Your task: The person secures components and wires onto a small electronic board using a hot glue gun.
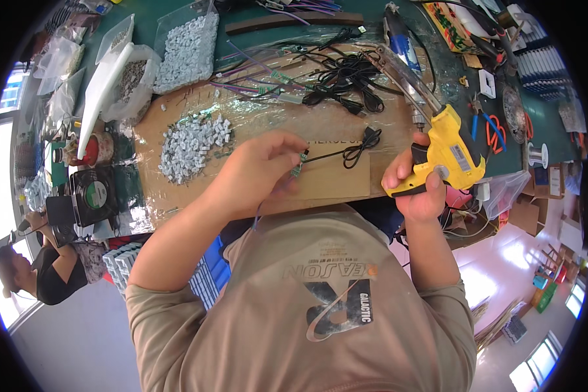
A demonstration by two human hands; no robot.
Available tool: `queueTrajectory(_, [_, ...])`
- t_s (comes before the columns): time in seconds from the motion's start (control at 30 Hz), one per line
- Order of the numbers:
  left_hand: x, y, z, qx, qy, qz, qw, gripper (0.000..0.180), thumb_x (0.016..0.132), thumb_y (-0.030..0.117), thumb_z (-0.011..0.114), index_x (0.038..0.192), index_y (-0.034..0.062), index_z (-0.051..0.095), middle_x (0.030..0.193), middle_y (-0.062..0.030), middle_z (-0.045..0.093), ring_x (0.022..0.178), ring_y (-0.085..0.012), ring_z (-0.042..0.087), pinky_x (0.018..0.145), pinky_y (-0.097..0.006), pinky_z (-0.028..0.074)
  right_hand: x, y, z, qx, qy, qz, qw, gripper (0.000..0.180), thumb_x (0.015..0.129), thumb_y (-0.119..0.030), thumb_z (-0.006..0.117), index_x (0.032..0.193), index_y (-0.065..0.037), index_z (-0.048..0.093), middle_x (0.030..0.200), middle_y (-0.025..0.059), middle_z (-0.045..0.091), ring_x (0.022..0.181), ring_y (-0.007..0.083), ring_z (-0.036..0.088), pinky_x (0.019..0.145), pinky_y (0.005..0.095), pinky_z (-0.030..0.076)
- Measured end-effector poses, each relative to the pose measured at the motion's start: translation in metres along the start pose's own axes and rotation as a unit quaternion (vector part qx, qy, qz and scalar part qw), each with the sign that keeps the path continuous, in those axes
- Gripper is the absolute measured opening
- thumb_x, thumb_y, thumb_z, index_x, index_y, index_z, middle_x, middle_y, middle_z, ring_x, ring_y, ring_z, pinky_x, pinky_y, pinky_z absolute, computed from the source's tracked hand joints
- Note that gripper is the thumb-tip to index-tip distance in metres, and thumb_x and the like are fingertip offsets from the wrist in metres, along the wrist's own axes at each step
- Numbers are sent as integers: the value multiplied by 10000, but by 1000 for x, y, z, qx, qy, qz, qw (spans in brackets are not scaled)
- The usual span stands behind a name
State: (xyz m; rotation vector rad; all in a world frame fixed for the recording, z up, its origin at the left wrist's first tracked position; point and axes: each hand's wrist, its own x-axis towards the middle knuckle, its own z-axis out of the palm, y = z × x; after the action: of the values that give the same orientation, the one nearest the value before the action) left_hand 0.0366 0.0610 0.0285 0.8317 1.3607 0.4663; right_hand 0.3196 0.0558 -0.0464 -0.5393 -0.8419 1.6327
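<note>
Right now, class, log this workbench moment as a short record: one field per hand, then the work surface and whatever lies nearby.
left hand: left hand pinches a small green circuit board with a black cable attached
right hand: right hand grips a yellow soldering gun, tip pointing away across the bench
work surface: brown board covered in clear film
nearby: pile of small white parts; bag of white parts; tangle of black cables
bystander: another person, seated at far left
</note>
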Motion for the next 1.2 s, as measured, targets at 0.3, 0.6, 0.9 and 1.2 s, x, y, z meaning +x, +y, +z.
queueTrajectory(0.3, [0, -20, 1, 307, 74, 214, 924, 218, 904, 130, 619, 1093, 30, 659, 1004, -146, 696, 835, -286, 677, 766, -377, 518, 10, 31, 73, 131, -88, 98, 983, 716, 868, -367, 739, 1436, -66, 424, 1564, 162, 312, 1415, 381, 349, 1130, 535, 366])
queueTrajectory(0.6, [-31, -29, -7, 405, 131, 261, 866, 221, 838, 145, 690, 1037, 53, 660, 976, -123, 648, 857, -324, 641, 750, -410, 512, 19, 48, 72, 90, -80, 114, 986, 672, 849, -350, 749, 1368, -35, 463, 1559, 164, 324, 1428, 335, 351, 1117, 516, 384])
queueTrajectory(0.9, [-25, -63, -13, 461, 188, 412, 763, 171, 756, 63, 743, 917, 71, 684, 910, -68, 622, 804, -278, 619, 683, -377, 510, 12, 48, 77, 22, -118, 104, 987, 717, 842, -385, 776, 1391, -42, 467, 1547, 167, 337, 1455, 339, 305, 1163, 519, 300])
queueTrajectory(1.2, [-12, -82, -26, 459, 176, 517, 701, 262, 675, 100, 685, 937, 107, 689, 927, -29, 611, 796, -215, 592, 682, -334, 460, 10, 50, 72, -63, -127, 113, 983, 773, 702, -542, 849, 1302, -148, 563, 1555, 196, 318, 1444, 431, 288, 1164, 610, 253])
